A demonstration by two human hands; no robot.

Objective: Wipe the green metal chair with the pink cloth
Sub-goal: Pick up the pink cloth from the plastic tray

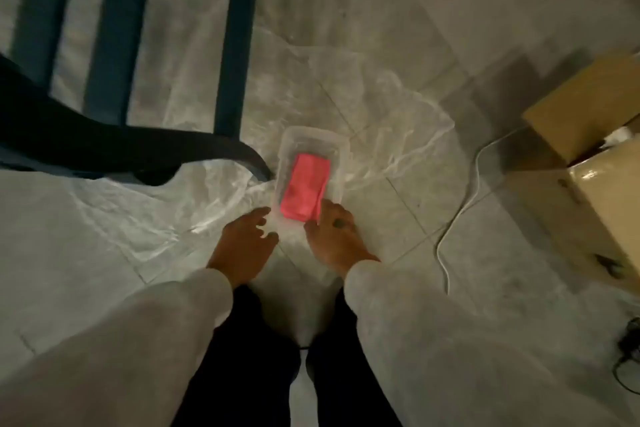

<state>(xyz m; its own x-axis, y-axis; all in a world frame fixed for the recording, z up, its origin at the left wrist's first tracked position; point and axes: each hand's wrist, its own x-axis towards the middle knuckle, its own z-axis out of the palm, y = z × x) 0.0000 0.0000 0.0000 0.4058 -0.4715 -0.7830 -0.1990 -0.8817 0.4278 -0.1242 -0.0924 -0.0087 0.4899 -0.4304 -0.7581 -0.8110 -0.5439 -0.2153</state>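
A folded pink cloth (304,187) lies in a clear plastic tub (311,139) on the floor. My right hand (332,239) reaches down to the cloth's near right corner, with fingertips touching its edge. Whether it grips the cloth is unclear. Just left of the tub's near end, my left hand (242,246) hovers with fingers spread and holds nothing. The green metal chair (114,45) fills the upper left, showing dark slats and a curved dark armrest (138,149) that ends close to the tub's left side.
A sheet of clear plastic (381,94) covers the tiled floor under the tub and chair. Cardboard boxes (588,114) stand at the right, with a white cable (464,204) trailing across the floor. My dark trouser legs (242,357) are below the hands.
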